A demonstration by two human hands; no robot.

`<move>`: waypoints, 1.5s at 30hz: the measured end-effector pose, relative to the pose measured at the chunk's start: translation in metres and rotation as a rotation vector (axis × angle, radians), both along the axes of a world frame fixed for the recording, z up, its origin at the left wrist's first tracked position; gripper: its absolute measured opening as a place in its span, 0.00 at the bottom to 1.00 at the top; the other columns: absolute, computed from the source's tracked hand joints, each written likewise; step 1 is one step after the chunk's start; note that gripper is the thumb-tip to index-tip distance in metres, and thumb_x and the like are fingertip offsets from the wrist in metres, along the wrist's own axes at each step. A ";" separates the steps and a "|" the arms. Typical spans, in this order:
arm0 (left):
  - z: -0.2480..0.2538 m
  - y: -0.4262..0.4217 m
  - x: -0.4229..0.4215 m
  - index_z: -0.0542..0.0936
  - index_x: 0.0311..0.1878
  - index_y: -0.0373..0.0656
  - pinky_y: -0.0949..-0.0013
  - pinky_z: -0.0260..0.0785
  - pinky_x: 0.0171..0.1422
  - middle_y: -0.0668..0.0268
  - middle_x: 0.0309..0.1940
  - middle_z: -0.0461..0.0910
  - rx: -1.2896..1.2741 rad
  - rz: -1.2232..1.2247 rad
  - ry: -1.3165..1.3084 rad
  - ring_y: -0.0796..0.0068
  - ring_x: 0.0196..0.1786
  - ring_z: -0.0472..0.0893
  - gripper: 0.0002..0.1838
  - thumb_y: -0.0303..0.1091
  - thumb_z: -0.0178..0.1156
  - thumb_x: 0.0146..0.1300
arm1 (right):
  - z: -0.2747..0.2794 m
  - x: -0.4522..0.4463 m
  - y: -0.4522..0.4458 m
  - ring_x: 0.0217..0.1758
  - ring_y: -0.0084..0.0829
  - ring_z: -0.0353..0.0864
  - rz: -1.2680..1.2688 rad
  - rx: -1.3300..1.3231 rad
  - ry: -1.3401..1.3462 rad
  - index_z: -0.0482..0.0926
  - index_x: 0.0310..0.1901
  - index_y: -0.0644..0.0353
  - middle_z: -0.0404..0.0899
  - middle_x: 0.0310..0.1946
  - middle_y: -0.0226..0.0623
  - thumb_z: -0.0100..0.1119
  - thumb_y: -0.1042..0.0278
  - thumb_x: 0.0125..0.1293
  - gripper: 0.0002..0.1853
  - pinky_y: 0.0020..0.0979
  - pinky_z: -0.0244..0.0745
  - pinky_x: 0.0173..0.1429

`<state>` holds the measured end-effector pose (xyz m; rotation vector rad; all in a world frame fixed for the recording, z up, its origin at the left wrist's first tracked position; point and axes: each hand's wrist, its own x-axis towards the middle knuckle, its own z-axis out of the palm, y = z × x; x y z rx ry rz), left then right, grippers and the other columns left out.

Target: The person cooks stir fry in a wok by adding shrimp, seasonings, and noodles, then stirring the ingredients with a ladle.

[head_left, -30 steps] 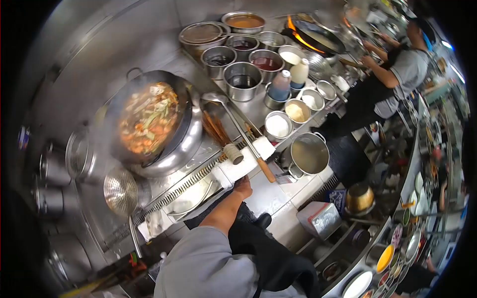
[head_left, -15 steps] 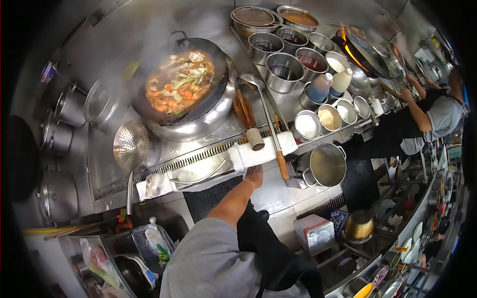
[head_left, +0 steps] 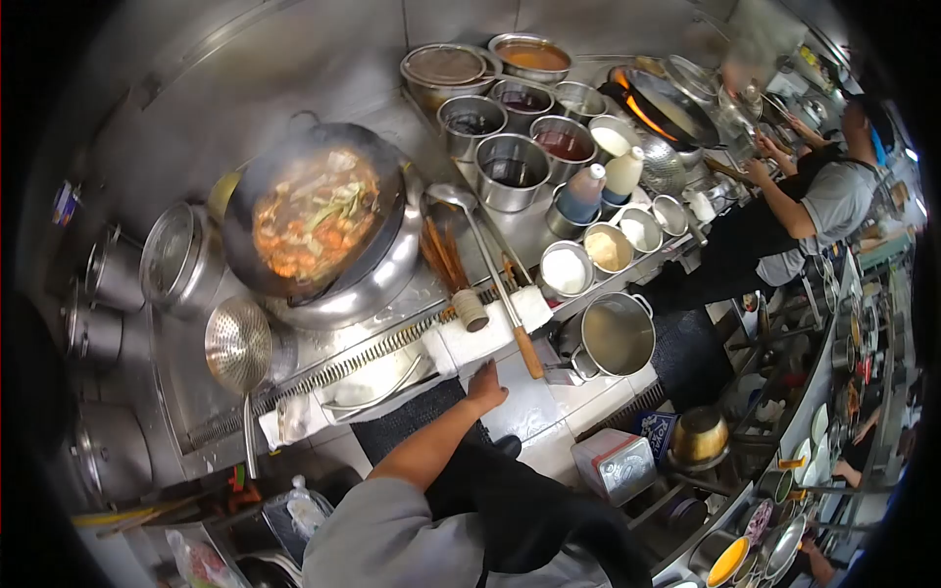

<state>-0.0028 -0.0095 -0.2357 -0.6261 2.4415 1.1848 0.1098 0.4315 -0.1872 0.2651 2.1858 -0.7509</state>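
My left hand [head_left: 485, 388] hangs just in front of the stove's edge, a little below a folded white towel [head_left: 490, 330]. Its thumb stands apart from the partly visible fingers; nothing shows in it. On the towel rest the handle ends of a bamboo wok brush [head_left: 469, 306] and a long ladle [head_left: 490, 260] with a wooden grip. Beyond them a black wok [head_left: 238, 240] on the burner holds steaming food with orange and pale green pieces [head_left: 319, 211]. A perforated skimmer [head_left: 240, 343] lies left of the wok. My right hand is out of view.
Sauce pots [head_left: 515, 171], squeeze bottles [head_left: 583, 191] and seasoning bowls [head_left: 566, 269] stand to the right. A large pot [head_left: 618, 333] sits below the stove edge. Further right, another person [head_left: 784, 206] works near a wok with flames [head_left: 652, 108]. Lidded pots [head_left: 113, 269] line the left.
My left hand has drawn back slightly from the towel edge, and its thumb now shows. The whole view has shifted, so the stove things sit further left.
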 end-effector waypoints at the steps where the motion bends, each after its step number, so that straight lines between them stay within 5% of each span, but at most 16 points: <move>1: -0.020 0.004 0.005 0.53 0.72 0.34 0.51 0.60 0.70 0.47 0.65 0.66 0.190 0.016 -0.008 0.48 0.68 0.66 0.44 0.34 0.63 0.54 | 0.002 0.000 -0.003 0.43 0.47 0.84 -0.002 -0.003 0.012 0.81 0.46 0.65 0.81 0.38 0.57 0.59 0.59 0.63 0.18 0.42 0.75 0.45; 2: -0.030 0.003 0.004 0.54 0.72 0.37 0.51 0.62 0.68 0.50 0.65 0.68 0.380 0.029 -0.018 0.51 0.67 0.67 0.44 0.34 0.64 0.55 | 0.004 0.000 -0.006 0.44 0.47 0.84 -0.001 -0.005 0.026 0.81 0.46 0.65 0.81 0.38 0.57 0.59 0.59 0.63 0.17 0.42 0.75 0.45; 5: 0.052 -0.003 0.007 0.60 0.70 0.43 0.51 0.64 0.65 0.56 0.62 0.70 1.370 0.449 -0.101 0.57 0.65 0.70 0.37 0.34 0.64 0.60 | 0.008 -0.005 -0.015 0.44 0.47 0.84 0.040 -0.021 0.093 0.81 0.46 0.66 0.81 0.38 0.58 0.59 0.60 0.63 0.17 0.42 0.75 0.45; 8: 0.068 -0.003 -0.005 0.66 0.64 0.46 0.50 0.65 0.65 0.57 0.60 0.72 1.612 0.439 0.001 0.60 0.64 0.72 0.26 0.32 0.60 0.64 | 0.018 -0.024 -0.035 0.44 0.47 0.84 0.169 -0.060 0.252 0.81 0.47 0.66 0.81 0.38 0.58 0.58 0.60 0.63 0.17 0.42 0.75 0.45; 11: 0.069 0.003 -0.021 0.70 0.60 0.46 0.50 0.66 0.65 0.58 0.58 0.73 1.593 0.415 -0.008 0.59 0.62 0.73 0.21 0.33 0.60 0.65 | 0.033 -0.071 -0.066 0.44 0.46 0.84 0.407 -0.161 0.656 0.81 0.47 0.66 0.81 0.38 0.58 0.58 0.61 0.64 0.17 0.42 0.75 0.45; 12: 0.067 0.006 -0.022 0.70 0.59 0.46 0.51 0.66 0.64 0.59 0.56 0.74 1.627 0.413 -0.011 0.58 0.61 0.74 0.20 0.32 0.60 0.65 | 0.077 -0.095 -0.102 0.37 0.45 0.83 0.337 -0.029 0.467 0.79 0.49 0.67 0.81 0.36 0.53 0.60 0.62 0.63 0.18 0.39 0.76 0.41; 14: 0.060 -0.001 -0.014 0.70 0.58 0.45 0.52 0.68 0.64 0.59 0.53 0.75 1.686 0.427 -0.001 0.58 0.59 0.76 0.19 0.32 0.59 0.65 | 0.081 -0.140 -0.125 0.30 0.41 0.81 0.495 -0.194 0.772 0.77 0.52 0.68 0.81 0.33 0.49 0.61 0.67 0.62 0.19 0.36 0.77 0.37; 17: 0.061 -0.018 0.001 0.71 0.54 0.40 0.57 0.75 0.55 0.60 0.47 0.79 1.534 0.421 0.027 0.61 0.52 0.80 0.14 0.30 0.57 0.67 | 0.153 -0.193 -0.182 0.30 0.36 0.82 0.460 -0.328 0.734 0.77 0.51 0.69 0.80 0.34 0.48 0.62 0.71 0.62 0.17 0.34 0.76 0.36; 25: 0.084 -0.022 0.016 0.73 0.52 0.37 0.67 0.75 0.50 0.61 0.41 0.80 1.274 0.479 0.017 0.68 0.43 0.81 0.14 0.29 0.59 0.65 | 0.266 -0.342 -0.263 0.42 0.47 0.80 0.607 -0.634 1.049 0.75 0.52 0.68 0.79 0.40 0.50 0.59 0.73 0.63 0.16 0.40 0.75 0.46; 31: 0.102 -0.005 0.011 0.77 0.48 0.38 0.71 0.73 0.51 0.65 0.40 0.81 0.938 0.554 0.099 0.74 0.42 0.80 0.12 0.31 0.63 0.63 | 0.297 -0.417 -0.303 0.46 0.50 0.80 0.804 -0.820 1.149 0.75 0.51 0.70 0.79 0.44 0.51 0.61 0.75 0.61 0.17 0.40 0.76 0.51; 38: 0.091 0.010 0.031 0.74 0.57 0.37 0.76 0.71 0.50 0.65 0.43 0.81 0.997 0.758 0.171 0.77 0.44 0.79 0.19 0.31 0.62 0.64 | 0.313 -0.431 -0.334 0.44 0.49 0.80 0.995 -0.951 1.043 0.76 0.51 0.69 0.78 0.44 0.50 0.61 0.74 0.61 0.17 0.39 0.77 0.48; 45: 0.117 0.014 0.042 0.68 0.65 0.35 0.71 0.71 0.59 0.59 0.51 0.80 0.887 0.738 0.186 0.73 0.53 0.79 0.27 0.34 0.63 0.65 | 0.328 -0.410 -0.359 0.44 0.47 0.80 1.117 -1.012 1.038 0.74 0.53 0.68 0.78 0.44 0.49 0.62 0.77 0.60 0.19 0.37 0.77 0.47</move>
